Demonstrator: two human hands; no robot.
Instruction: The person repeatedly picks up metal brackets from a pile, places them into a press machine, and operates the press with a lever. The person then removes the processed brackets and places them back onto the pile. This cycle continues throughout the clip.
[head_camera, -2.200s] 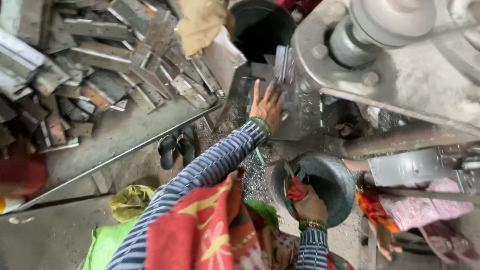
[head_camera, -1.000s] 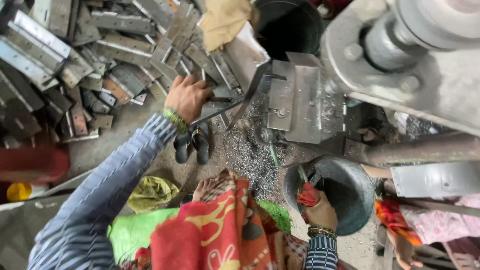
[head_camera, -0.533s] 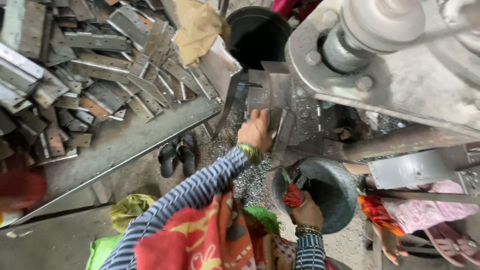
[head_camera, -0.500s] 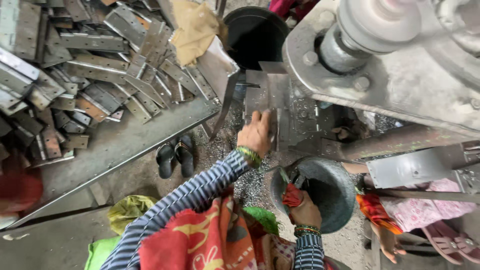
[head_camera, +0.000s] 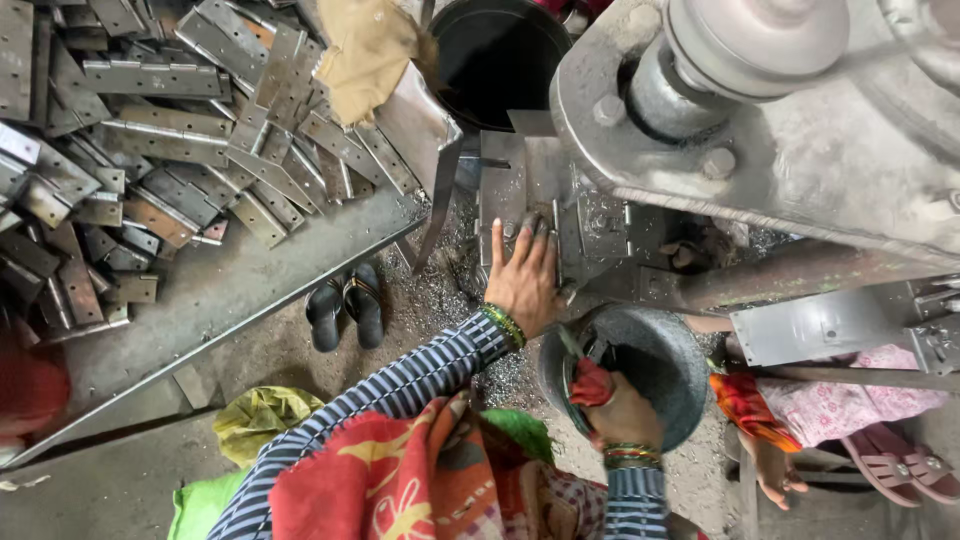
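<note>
So this looks like the feeding step at a big grey press machine (head_camera: 800, 150). The person's left hand (head_camera: 522, 275) is stretched out, palm down, fingers spread flat on a small metal plate (head_camera: 520, 195) sitting on the machine's bed. It's not a closed grip, more of a wide open press on top of the piece, so I'd guess the plate is being slid or squared into place under the tooling.

The right hand (head_camera: 622, 410) has a tight grip on the rim of a round grey metal pan (head_camera: 650, 370), with a red cloth (head_camera: 590, 382) bunched between the fingers and the rim. The pan sits low, just beside and below the machine bed, near the left wrist.

Next move probably calls for the fingers to get out from under the head before anything comes down, which is the sketchy part here.

Off to the left there's a big pile of flat hinge-like strips (head_camera: 150, 130), plus a pair of black sandals (head_camera: 343, 308) on the floor.
</note>
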